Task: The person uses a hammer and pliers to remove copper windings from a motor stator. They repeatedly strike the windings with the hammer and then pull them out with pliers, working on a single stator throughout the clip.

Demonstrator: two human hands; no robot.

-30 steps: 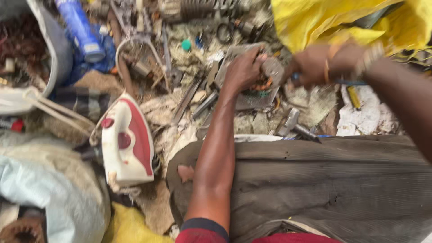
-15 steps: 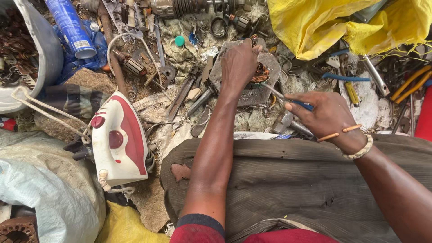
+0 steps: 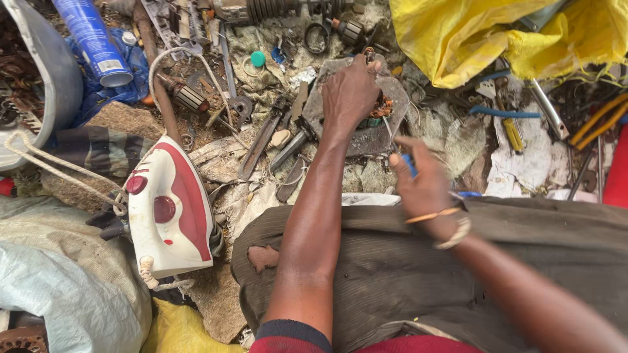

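The fingers of the left hand [image 3: 350,91] were curled down over a small motor armature with copper-coloured windings [image 3: 379,108], pinning it against a flat grey metal plate [image 3: 366,134] that lay on the littered ground. The fingers of the right hand [image 3: 422,180] were closed around the blue handle of a thin screwdriver [image 3: 399,147], whose slim shaft angled up toward the armature, its tip near the windings (whether it actually touched them could not be told). A pale bracelet [image 3: 451,232] and an orange band sat at that wrist, above a lap covered in brown-grey cloth [image 3: 392,274].

Further out, a white and red electric iron [image 3: 169,212] rested to the left with its cord looped beside it, a blue spray can [image 3: 91,39] lay at the upper left, and a crumpled yellow plastic sheet [image 3: 471,39] covered the upper right. Loose tools, rings and scrap were scattered between them.

The risk looked plain enough: the screwdriver pointed straight at the holding hand, so a slip off the rounded armature could drive the tip into those fingers. The plate sat on uneven rubble and might rock under pressure, and too much force could tear the fine copper wire.
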